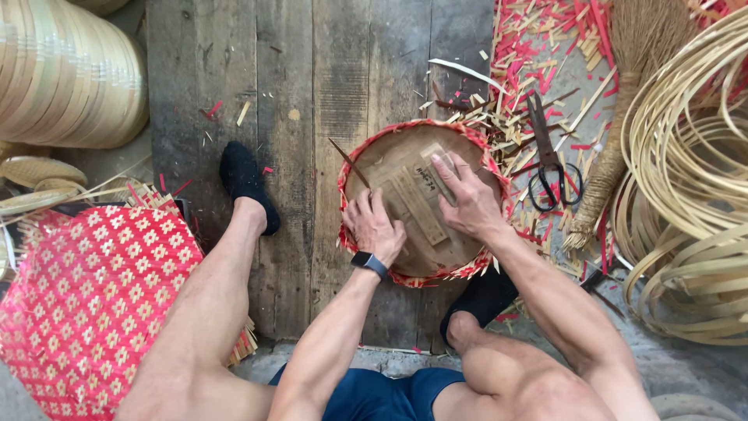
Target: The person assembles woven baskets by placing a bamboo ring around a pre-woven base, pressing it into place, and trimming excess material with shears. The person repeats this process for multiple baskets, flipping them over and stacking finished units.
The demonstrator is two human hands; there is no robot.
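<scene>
Seen from the head camera, a round wooden mould (405, 257) sits on the plank floor (312, 93) between the person's feet, with a red and natural woven mat edge (347, 168) folded up around its rim. The left hand (375, 226) presses flat on the mould's near left part, fingers bent and together, gripping nothing that can be seen; a dark watch (368, 263) is on its wrist. The right hand (467, 199) lies spread on the mould's right part, its fingertips (442, 161) on a pale bamboo strip (421, 204) running across the top, pressing rather than clamping it. A thin stick (348, 162) pokes out at the mould's upper left. Right of the mould, black scissors (550, 160) lie among red and pale offcuts (538, 47), beside a broom (623, 117) and coils of bamboo strip (693, 179). Left of the mould lies a red patterned woven mat (86, 304), with a stack of bamboo hoops (66, 74) above it.
</scene>
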